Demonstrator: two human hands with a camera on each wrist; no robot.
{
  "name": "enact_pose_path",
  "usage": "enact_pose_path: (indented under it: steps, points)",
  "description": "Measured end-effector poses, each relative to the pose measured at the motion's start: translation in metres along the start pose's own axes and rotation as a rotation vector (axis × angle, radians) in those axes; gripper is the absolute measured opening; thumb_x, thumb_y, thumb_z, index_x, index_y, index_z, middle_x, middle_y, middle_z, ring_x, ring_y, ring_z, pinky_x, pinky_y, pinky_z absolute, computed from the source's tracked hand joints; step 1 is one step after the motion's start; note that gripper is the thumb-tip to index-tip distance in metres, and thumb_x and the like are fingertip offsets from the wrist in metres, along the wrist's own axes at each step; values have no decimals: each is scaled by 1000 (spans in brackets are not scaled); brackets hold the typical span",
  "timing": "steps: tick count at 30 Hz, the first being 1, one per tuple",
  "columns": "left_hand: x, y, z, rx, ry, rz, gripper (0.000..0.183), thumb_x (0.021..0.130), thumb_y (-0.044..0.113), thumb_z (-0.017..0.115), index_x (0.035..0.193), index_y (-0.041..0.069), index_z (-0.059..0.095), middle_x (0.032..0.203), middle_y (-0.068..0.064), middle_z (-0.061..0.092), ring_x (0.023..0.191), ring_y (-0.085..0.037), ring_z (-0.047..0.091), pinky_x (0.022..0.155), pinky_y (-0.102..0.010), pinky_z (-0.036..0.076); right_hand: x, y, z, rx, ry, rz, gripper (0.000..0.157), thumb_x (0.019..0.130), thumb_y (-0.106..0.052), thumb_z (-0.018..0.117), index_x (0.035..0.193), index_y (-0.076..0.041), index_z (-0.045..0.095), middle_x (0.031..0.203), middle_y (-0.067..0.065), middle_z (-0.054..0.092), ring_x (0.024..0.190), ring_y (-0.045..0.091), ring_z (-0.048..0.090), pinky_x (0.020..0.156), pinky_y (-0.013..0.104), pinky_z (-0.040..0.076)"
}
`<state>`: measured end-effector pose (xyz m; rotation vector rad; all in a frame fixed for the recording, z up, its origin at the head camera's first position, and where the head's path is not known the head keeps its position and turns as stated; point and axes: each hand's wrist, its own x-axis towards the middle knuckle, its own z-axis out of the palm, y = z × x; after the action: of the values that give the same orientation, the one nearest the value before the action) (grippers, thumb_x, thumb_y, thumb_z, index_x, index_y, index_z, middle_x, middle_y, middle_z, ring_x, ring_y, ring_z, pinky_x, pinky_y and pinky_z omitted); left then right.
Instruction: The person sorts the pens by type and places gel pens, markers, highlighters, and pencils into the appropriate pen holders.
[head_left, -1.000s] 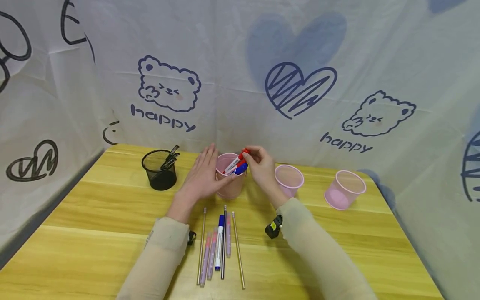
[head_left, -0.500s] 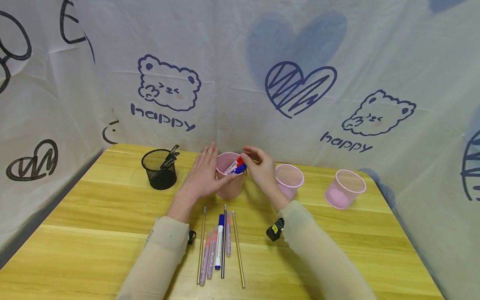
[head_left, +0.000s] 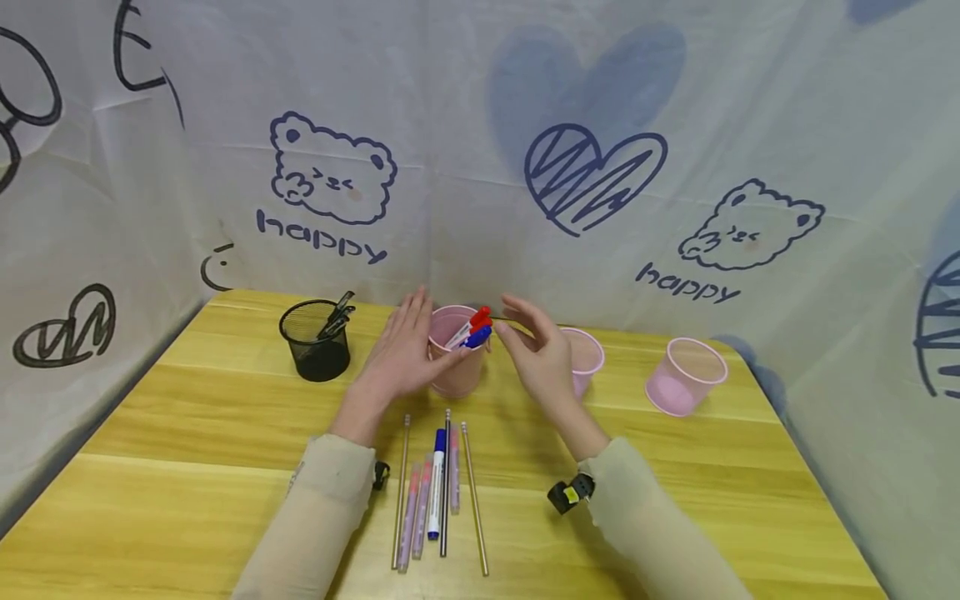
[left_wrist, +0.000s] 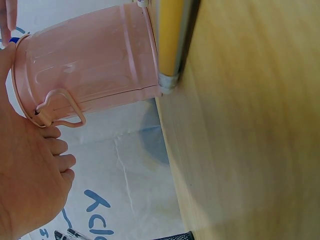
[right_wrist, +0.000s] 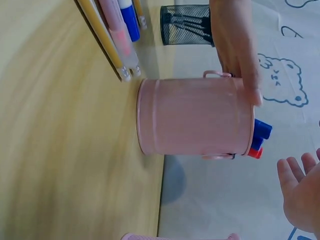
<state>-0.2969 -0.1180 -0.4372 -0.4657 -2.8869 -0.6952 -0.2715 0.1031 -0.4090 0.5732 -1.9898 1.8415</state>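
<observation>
A pink metal bucket (head_left: 456, 382) with small side handles stands upright near the back of the table. Several markers lean inside it, their red caps (head_left: 482, 317) and blue caps (head_left: 477, 337) poking over the right of the rim. My left hand (head_left: 403, 352) rests against the bucket's left side, fingers straight and thumb along the front rim. To the right of the caps, my right hand (head_left: 542, 358) is held in the air with loosely bent fingers and nothing in them. The right wrist view shows a gap between that hand (right_wrist: 302, 197) and the blue caps (right_wrist: 262, 131).
Between my forearms lie a blue-capped marker (head_left: 437, 483), several pencils and several pale purple pens. A black mesh cup (head_left: 321, 358) with black pens stands at the left. Two pink cups stand at the right, one (head_left: 587, 357) partly behind my right hand, another (head_left: 684, 383) farther over.
My right hand has let go of a red-capped marker in the bucket and drawn back to the right. The left hand has stayed on the bucket.
</observation>
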Motion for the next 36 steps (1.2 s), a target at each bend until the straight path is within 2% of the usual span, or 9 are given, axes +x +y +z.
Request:
enact_pose_path:
  steps: [5,8,16,28,31,36]
  points:
    - [-1,-1,-1,-3,1,-2,112,95,78,47,166,2,6,175,-14,-3,161,-32,-4,131,-48,4,-15,-4,-4,42,-39,-14,41,96,8,68,136,8,61,139,24,62,127,48,59,103,34,56]
    - [-1,-1,-1,-4,3,-3,111,95,78,47,166,2,6,175,-14,-3,161,-32,-4,131,-48,5,-25,-4,-3,47,-82,-4,40,96,8,68,135,9,60,138,27,61,125,48,60,102,39,57]
    - [-1,-1,-1,-2,12,-3,111,95,76,48,167,3,6,175,-14,-2,161,-32,-3,131,-50,6,-58,4,5,-81,-277,52,47,93,6,73,137,9,57,135,28,57,116,50,64,93,34,61]
    - [-2,-1,0,5,12,15,112,95,77,47,166,2,5,175,-14,-3,161,-33,-2,131,-48,4,-84,11,18,-171,-515,142,51,92,2,77,139,4,56,134,23,58,106,36,70,87,27,62]
    - [-2,0,-1,-5,14,23,112,95,77,48,166,1,6,175,-15,-3,161,-34,-2,131,-48,4,-88,12,20,-231,-593,153,52,93,-2,77,139,5,55,127,22,60,100,32,70,83,25,62]
    - [-2,0,0,-14,15,25,112,95,76,50,166,1,7,175,-15,-2,161,-35,0,131,-48,3,-91,15,24,-390,-699,136,57,92,-13,81,140,4,55,116,14,60,90,22,65,76,23,59]
